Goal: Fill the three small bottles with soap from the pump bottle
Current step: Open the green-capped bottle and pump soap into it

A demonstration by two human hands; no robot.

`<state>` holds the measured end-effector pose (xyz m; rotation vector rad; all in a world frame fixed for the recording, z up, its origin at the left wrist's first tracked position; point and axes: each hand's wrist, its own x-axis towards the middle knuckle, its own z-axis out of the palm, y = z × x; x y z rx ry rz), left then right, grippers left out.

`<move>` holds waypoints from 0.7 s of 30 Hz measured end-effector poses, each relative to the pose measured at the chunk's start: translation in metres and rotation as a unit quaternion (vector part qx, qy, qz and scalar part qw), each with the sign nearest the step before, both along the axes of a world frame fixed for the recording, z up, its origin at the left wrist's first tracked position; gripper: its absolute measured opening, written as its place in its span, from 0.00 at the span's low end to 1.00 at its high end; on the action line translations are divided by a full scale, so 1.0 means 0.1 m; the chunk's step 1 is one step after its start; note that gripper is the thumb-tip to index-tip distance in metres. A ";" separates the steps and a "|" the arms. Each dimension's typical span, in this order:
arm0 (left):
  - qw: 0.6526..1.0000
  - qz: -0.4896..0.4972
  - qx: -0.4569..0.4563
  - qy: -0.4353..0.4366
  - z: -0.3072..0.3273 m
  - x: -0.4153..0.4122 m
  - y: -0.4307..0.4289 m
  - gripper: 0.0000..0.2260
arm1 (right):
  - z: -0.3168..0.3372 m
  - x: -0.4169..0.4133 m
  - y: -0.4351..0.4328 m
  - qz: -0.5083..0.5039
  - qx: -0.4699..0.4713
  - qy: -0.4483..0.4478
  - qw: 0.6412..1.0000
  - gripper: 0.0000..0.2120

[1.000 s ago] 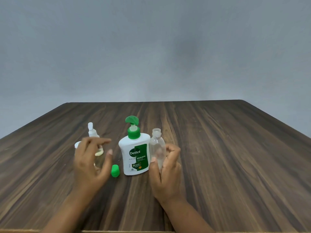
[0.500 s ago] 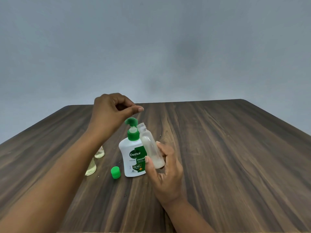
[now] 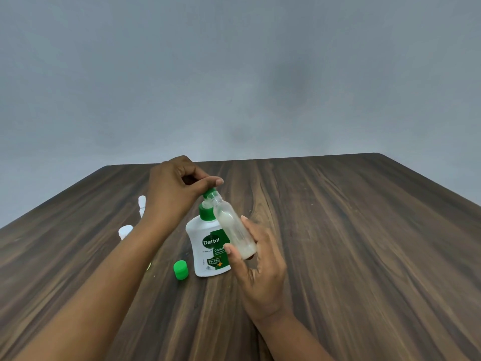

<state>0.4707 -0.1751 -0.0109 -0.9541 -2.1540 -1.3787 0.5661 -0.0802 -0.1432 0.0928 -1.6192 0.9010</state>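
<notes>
A white Dettol pump bottle [image 3: 207, 246] with a green pump head stands on the wooden table [image 3: 338, 243]. My right hand [image 3: 257, 272] grips a small clear bottle [image 3: 234, 227], tilted with its open mouth under the pump spout; whitish soap sits in its bottom. My left hand [image 3: 177, 188] rests curled on the green pump head, forefinger laid over it. Two other small bottles with white tops [image 3: 142, 204] [image 3: 125, 231] stand to the left, mostly hidden behind my left forearm.
A loose green cap [image 3: 181, 269] lies on the table just left of the pump bottle. The grey wall rises behind the table's far edge.
My left hand rose from beside the small bottles onto the pump head. My right hand lifted and tilted the clear bottle to the spout, and soap now shows inside it.
</notes>
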 end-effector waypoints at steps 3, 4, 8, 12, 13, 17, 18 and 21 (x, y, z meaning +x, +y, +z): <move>1.000 -0.002 -0.006 0.002 -0.05 0.00 0.01 0.07 | 0.00 0.00 -0.01 -0.002 -0.001 0.013 1.000 0.17; 1.000 -0.003 -0.008 0.001 -0.07 -0.01 0.00 0.07 | 0.00 0.00 -0.01 -0.004 0.002 0.015 1.000 0.16; 1.000 0.003 0.008 -0.015 -0.16 -0.04 -0.02 0.08 | -0.02 0.00 -0.02 -0.014 0.017 0.011 1.000 0.16; 1.000 -0.008 0.017 -0.003 -0.11 0.00 -0.02 0.07 | -0.04 -0.01 -0.02 -0.010 0.020 0.008 1.000 0.16; 1.000 -0.016 0.012 0.003 -0.08 0.01 -0.02 0.07 | -0.04 -0.01 -0.02 -0.007 0.017 0.009 1.000 0.16; 0.999 -0.034 -0.026 0.025 0.04 0.01 -0.03 0.08 | -0.03 -0.02 -0.01 -0.005 0.015 0.008 1.000 0.16; 0.999 -0.034 -0.028 0.027 0.04 0.01 -0.03 0.08 | -0.03 -0.02 -0.02 -0.005 0.016 0.007 1.000 0.16; 0.999 -0.041 -0.025 0.021 -0.01 -0.02 -0.03 0.09 | -0.04 -0.02 -0.02 -0.008 0.024 0.006 1.000 0.16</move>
